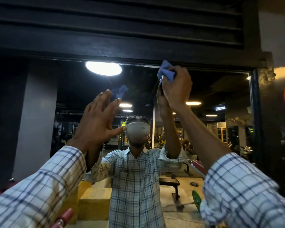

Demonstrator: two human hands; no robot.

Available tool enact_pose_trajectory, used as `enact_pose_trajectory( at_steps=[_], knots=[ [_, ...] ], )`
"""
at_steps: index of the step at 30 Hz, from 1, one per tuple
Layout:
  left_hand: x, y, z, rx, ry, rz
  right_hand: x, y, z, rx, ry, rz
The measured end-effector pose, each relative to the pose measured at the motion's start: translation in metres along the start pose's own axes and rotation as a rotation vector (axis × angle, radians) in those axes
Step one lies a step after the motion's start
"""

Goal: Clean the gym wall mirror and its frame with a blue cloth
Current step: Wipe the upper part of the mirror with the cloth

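The wall mirror [220, 96] fills the middle of the head view, under a dark frame [138, 54] along its top edge. My right hand [177, 87] is raised high and grips a bunched blue cloth [165, 72], which touches the glass right below the top frame. My left hand [97, 119] is lifted at the mirror with fingers spread and straight, holding nothing; whether it touches the glass I cannot tell. Both sleeves are checked. My own reflection stands behind the hands.
Dark horizontal slats [122, 22] run above the frame. The frame's right post [256, 112] stands beside a rough wall [276, 38]. The glass reflects a bright ceiling lamp [103, 68], a gym bench [169, 181] and yellow blocks [95, 204].
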State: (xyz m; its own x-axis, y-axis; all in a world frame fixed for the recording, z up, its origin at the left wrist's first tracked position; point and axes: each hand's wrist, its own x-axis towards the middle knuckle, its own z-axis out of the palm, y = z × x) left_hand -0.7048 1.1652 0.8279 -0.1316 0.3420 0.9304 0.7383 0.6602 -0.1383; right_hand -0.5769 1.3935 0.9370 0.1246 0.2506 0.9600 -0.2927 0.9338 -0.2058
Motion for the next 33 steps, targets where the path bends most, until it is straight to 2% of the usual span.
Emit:
enact_pose_trajectory(
  at_steps=[4, 5, 8, 9, 10, 12, 13, 14, 15, 18, 19, 20, 23, 24, 25, 26, 28, 29, 30, 31, 33],
  knots=[
    [-0.003, -0.011, -0.004, -0.031, -0.012, 0.002, -0.035, -0.016, 0.012, -0.120, -0.484, -0.466],
    [-0.005, -0.014, -0.004, -0.033, -0.015, 0.000, -0.031, -0.014, 0.011, -0.122, -0.461, -0.451],
    [-0.008, -0.020, -0.003, -0.014, -0.026, 0.009, -0.028, -0.009, 0.005, -0.026, -0.068, -0.064],
    [-0.009, -0.021, -0.002, -0.015, -0.027, 0.012, -0.039, -0.010, 0.005, -0.004, -0.038, -0.041],
    [-0.009, -0.022, -0.002, -0.017, -0.030, 0.016, -0.055, -0.011, 0.006, -0.040, -0.113, -0.134],
    [-0.010, -0.024, -0.001, -0.023, -0.031, 0.024, -0.091, -0.005, 0.009, -0.154, -0.473, -0.448],
    [-0.010, -0.025, -0.001, -0.024, -0.027, 0.026, -0.099, 0.006, 0.005, -0.195, -0.606, -0.549],
    [-0.011, -0.026, -0.001, -0.023, -0.024, 0.028, -0.100, 0.017, -0.001, -0.216, -0.623, -0.533],
    [-0.011, -0.026, -0.001, -0.025, -0.021, 0.029, -0.098, 0.027, -0.008, -0.199, -0.528, -0.417],
    [-0.012, -0.023, 0.000, -0.049, -0.019, 0.016, -0.100, 0.049, -0.028, -0.095, 0.039, 0.020],
    [-0.012, -0.022, 0.000, -0.060, -0.019, 0.010, -0.110, 0.049, -0.029, -0.083, 0.098, 0.062],
    [-0.012, -0.022, 0.000, -0.068, -0.021, 0.006, -0.124, 0.047, -0.027, -0.078, 0.019, -0.004],
    [-0.013, -0.022, -0.001, -0.082, -0.019, 0.011, -0.169, 0.040, -0.034, -0.153, -0.627, -0.453],
    [-0.013, -0.023, -0.001, -0.083, -0.017, 0.012, -0.169, 0.045, -0.039, -0.223, -0.721, -0.541],
    [-0.013, -0.023, 0.000, -0.080, -0.015, 0.014, -0.162, 0.050, -0.043, -0.256, -0.685, -0.533],
    [-0.013, -0.022, 0.000, -0.075, -0.013, 0.016, -0.152, 0.054, -0.044, -0.230, -0.559, -0.404],
    [-0.013, -0.022, 0.000, -0.073, -0.011, 0.009, -0.139, 0.056, -0.043, -0.122, -0.151, -0.036],
    [-0.013, -0.021, 0.001, -0.075, -0.011, 0.007, -0.140, 0.050, -0.037, -0.079, -0.032, 0.071],
    [-0.013, -0.021, 0.001, -0.076, -0.012, 0.007, -0.145, 0.040, -0.029, -0.041, -0.041, 0.044],
    [-0.013, -0.021, 0.000, -0.073, -0.017, 0.010, -0.155, 0.030, -0.022, -0.032, -0.189, -0.095],
    [-0.013, -0.024, -0.001, -0.064, -0.025, 0.024, -0.171, 0.020, -0.012, -0.076, -0.641, -0.500]
  ],
)
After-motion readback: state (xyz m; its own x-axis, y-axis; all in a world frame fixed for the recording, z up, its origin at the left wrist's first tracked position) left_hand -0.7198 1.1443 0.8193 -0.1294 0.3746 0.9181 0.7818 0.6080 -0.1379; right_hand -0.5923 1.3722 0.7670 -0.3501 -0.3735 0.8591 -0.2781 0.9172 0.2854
